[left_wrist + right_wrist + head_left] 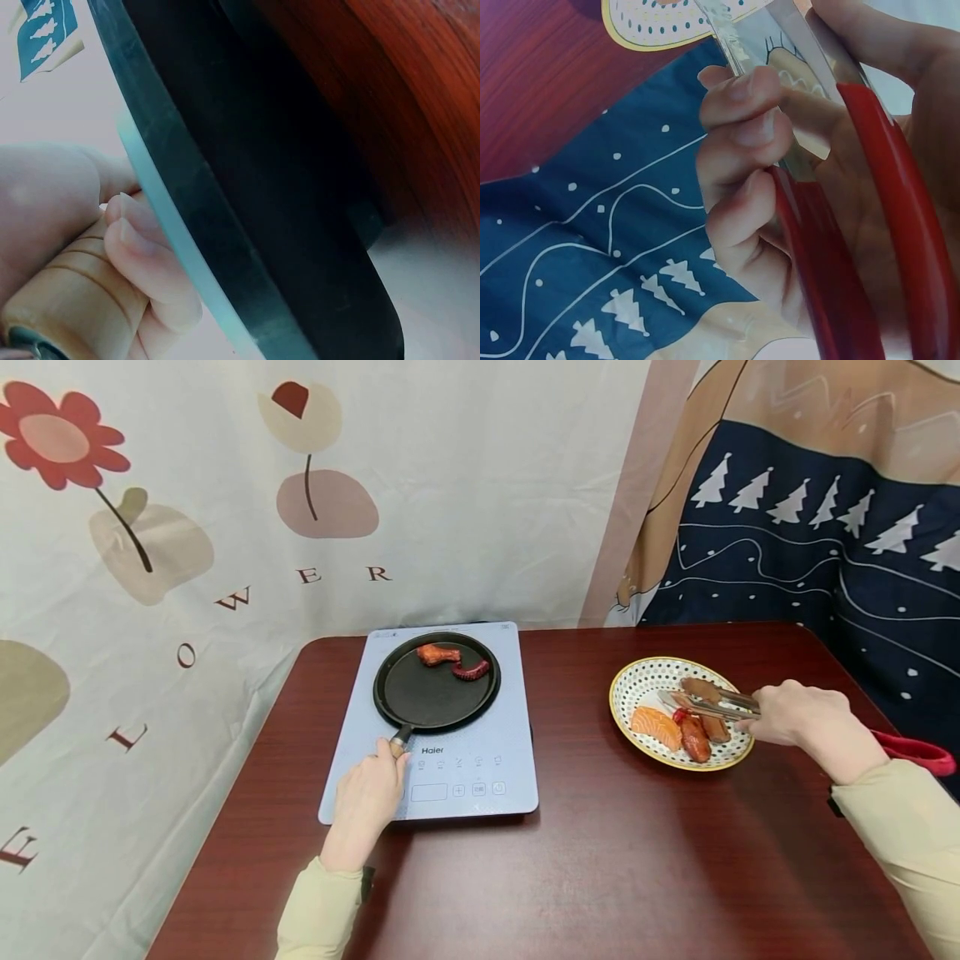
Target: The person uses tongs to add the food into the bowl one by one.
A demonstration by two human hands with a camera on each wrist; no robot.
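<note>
My left hand point(370, 795) grips the wooden handle point(79, 296) of a black frying pan point(423, 703). A drumstick point(438, 654) and a dark red octopus tentacle point(471, 672) lie in the pan's far half. My right hand point(804, 723) holds metal tongs point(738, 713) with red handles point(901, 202), fingers curled round them. The tong tips are over a dotted, yellow-rimmed plate point(628, 679), among the food. On that plate are an orange salmon slice point(656, 726), a glazed reddish-brown piece point(696, 742) and other brown pieces. Whether the tips pinch any piece I cannot tell.
Under the pan is a pale blue induction cooker point(450, 802), its touch controls towards me. Cooker and plate stand apart on a dark red-brown wooden table point(592, 852). Printed cloths hang behind: a light flowered one point(480, 485) and a navy one with trees point(780, 560).
</note>
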